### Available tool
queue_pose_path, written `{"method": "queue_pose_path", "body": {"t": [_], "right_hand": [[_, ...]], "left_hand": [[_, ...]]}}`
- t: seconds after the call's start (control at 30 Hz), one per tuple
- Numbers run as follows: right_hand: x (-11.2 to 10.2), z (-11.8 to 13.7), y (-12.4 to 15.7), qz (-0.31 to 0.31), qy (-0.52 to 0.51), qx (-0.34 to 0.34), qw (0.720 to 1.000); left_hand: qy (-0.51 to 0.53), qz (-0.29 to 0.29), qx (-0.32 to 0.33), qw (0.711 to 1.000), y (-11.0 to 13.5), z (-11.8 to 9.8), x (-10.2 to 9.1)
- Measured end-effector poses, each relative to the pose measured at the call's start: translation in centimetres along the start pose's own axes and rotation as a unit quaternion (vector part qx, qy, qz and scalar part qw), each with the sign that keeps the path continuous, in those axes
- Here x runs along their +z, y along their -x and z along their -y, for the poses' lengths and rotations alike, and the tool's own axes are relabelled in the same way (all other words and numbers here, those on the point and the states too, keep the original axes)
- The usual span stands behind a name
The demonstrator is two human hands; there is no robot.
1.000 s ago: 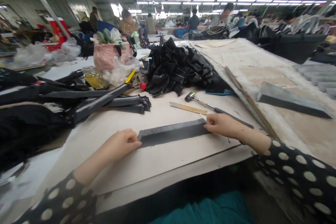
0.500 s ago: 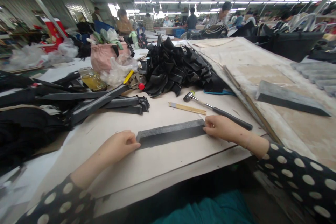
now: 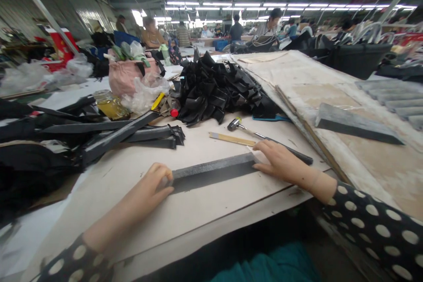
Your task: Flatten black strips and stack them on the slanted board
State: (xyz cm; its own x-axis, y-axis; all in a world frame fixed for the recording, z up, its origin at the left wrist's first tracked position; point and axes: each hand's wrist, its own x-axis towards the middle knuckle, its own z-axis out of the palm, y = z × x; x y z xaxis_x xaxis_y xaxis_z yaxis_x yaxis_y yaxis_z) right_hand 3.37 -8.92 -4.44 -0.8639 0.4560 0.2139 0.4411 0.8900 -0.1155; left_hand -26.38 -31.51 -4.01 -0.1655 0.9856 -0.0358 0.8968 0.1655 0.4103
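A long dark grey strip [image 3: 211, 172] lies flat on the pale cardboard sheet [image 3: 198, 211] in front of me. My left hand [image 3: 150, 187] pinches the strip's left end with curled fingers. My right hand [image 3: 277, 163] presses on the strip's right end, fingers together. Just behind my right hand lie a small hammer [image 3: 264, 137] and a narrow wooden ruler [image 3: 231, 139]. Both my sleeves are black with white dots.
A heap of folded black pieces [image 3: 218, 90] sits behind the hammer. Long black straps [image 3: 115, 134] spread at the left, beside a jar [image 3: 110, 105], plastic bags and a pink bag [image 3: 127, 75]. Another grey strip [image 3: 353, 124] lies on a board at the right. Other people work far behind.
My left hand has closed more over the strip's left end and my right hand has slid slightly along the right end. The view has shifted a little.
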Motion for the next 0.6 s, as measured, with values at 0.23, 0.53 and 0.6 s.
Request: {"method": "queue_pose_path", "body": {"t": [0.23,0.53,0.6], "right_hand": [[0.1,-0.6,0.2,-0.004,-0.036,-0.137,0.990],[-0.1,-1.5,0.1,0.070,-0.091,-0.130,0.985],[-0.1,-2.0,0.2,0.077,-0.092,-0.127,0.985]], "left_hand": [[-0.021,-0.006,0.061,0.998,0.5,0.7,0.4],[-0.039,0.038,0.063,0.997,0.5,2.2,-0.1],[-0.054,0.055,0.067,0.995,0.7,2.1,-0.5]]}}
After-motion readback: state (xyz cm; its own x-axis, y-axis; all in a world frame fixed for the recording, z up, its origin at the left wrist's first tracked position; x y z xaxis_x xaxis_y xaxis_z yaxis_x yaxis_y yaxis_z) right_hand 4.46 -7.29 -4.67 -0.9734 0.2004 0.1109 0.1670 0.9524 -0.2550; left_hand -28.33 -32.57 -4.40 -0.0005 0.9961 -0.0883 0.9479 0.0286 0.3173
